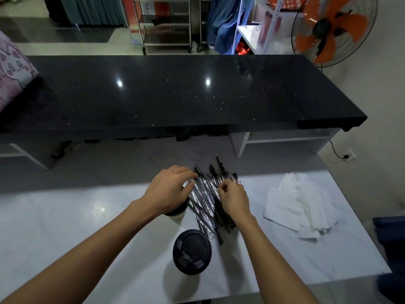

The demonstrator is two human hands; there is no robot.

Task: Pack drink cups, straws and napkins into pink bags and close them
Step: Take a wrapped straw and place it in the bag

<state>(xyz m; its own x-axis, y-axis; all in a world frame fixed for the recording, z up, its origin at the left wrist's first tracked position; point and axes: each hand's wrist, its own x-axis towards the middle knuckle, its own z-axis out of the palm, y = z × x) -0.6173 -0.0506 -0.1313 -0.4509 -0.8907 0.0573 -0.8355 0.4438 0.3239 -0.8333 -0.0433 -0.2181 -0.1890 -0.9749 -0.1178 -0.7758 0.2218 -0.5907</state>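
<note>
A heap of black straws in clear wrappers (208, 194) lies on the white table (87, 227). My left hand (168, 189) rests over the heap's left side, fingertips on a wrapped straw, and hides most of a black-lidded cup (177, 212) beneath it. My right hand (234, 199) pinches a wrapped straw at the heap's right side. A second cup with a black lid (192, 252) stands nearer to me. White napkins (300, 207) lie spread at the right. A pink printed bag (13, 69) shows at the far left edge.
A long black counter (175, 91) runs across behind the white table, with a gap between them. An orange standing fan (331, 29) is at the back right. Metal racks and shelves stand behind the counter. A dark blue item (390, 229) sits at the right edge.
</note>
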